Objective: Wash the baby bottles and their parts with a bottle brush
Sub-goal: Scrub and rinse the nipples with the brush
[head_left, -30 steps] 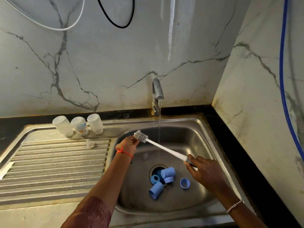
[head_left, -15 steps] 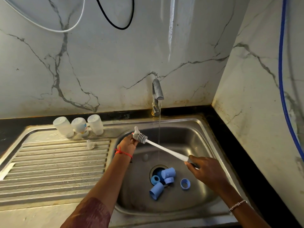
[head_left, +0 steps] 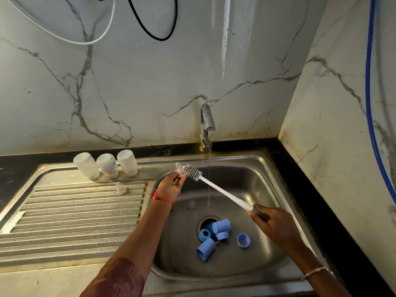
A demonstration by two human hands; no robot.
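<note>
Left grip (head_left: 171,186): nipple (head_left: 179,168) on brush (head_left: 220,190), near rim (head_left: 235,157).

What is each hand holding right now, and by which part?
The left hand pinches a clear teat by its base; the right hand grips the bottle brush by its dark handle end.

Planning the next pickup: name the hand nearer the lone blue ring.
Right. The right hand is just up-right of the blue ring; the left hand is farther, at the left rim of the sink.
</note>
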